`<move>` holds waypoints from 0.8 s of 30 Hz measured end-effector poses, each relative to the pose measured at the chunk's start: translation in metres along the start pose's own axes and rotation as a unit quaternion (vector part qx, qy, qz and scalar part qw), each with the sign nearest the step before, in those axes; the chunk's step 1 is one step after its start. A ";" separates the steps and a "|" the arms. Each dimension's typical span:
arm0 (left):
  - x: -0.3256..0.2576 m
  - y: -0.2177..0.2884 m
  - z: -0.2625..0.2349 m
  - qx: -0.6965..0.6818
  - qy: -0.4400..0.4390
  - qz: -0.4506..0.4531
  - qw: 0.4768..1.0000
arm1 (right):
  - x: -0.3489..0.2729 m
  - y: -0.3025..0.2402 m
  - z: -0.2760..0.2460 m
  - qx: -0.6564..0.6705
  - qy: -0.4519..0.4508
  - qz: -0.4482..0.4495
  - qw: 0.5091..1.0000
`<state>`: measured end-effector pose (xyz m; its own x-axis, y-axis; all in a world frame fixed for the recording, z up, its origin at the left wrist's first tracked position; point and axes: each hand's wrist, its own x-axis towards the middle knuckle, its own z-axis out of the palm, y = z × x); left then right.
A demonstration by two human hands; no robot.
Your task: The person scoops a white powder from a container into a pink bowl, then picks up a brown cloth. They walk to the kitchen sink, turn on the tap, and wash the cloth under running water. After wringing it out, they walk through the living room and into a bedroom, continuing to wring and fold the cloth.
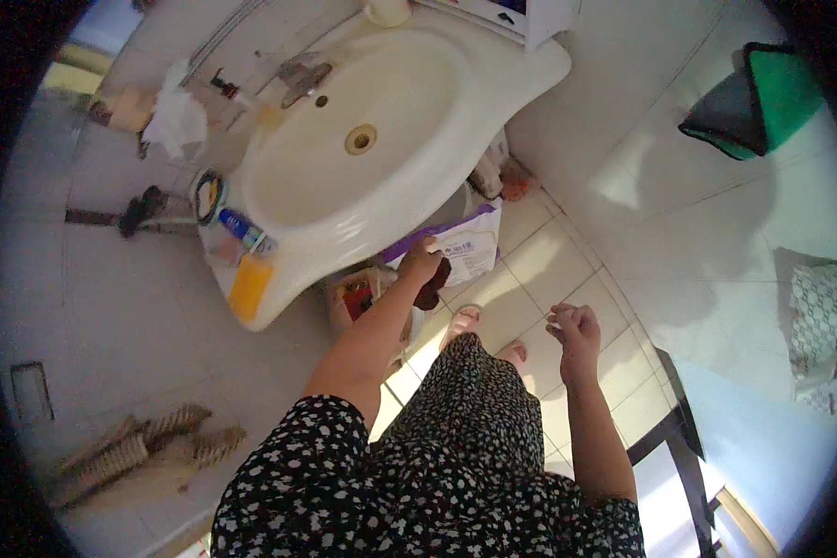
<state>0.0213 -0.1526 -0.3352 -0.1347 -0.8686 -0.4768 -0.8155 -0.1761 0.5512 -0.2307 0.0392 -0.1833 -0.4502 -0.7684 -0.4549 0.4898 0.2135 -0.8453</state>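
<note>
My left hand (420, 264) is closed below the front rim of the white washbasin (381, 219). A dark red, soft-looking thing (434, 284) hangs from its palm side; its kind is unclear. Just behind these fingers is a white package with purple edges (471, 244), which they overlap; I cannot tell if they touch it. Out to the right, over the floor, my right hand (577, 327) is raised with curled fingers. A small pale bit shows at its fingertips, too small to name.
On the basin's left end are a blue tube (242, 230), an orange-yellow item (251, 288) and a round container (210, 195). A pump bottle (228, 88) stands by the faucet (304, 78). Bags (358, 296) sit below. A green and black item (753, 102) hangs on the right wall.
</note>
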 end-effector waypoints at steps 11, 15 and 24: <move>0.162 -0.065 0.069 0.247 -0.040 0.017 0.968 | 0.045 0.031 0.002 -0.065 -0.007 0.060 0.996; 0.193 -0.071 0.088 0.175 -0.140 -0.011 0.974 | 0.052 0.030 -0.002 -0.062 0.002 0.087 0.994; 0.161 -0.067 0.107 0.188 -0.290 0.107 0.932 | 0.059 0.045 -0.013 -0.086 0.027 0.098 0.991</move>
<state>-0.0063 -0.2311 -0.5222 -0.5090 -0.4488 -0.7345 -0.8604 0.2420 0.4484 -0.2453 0.0112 -0.2517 -0.4008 -0.6698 -0.6251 0.4394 0.4582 -0.7726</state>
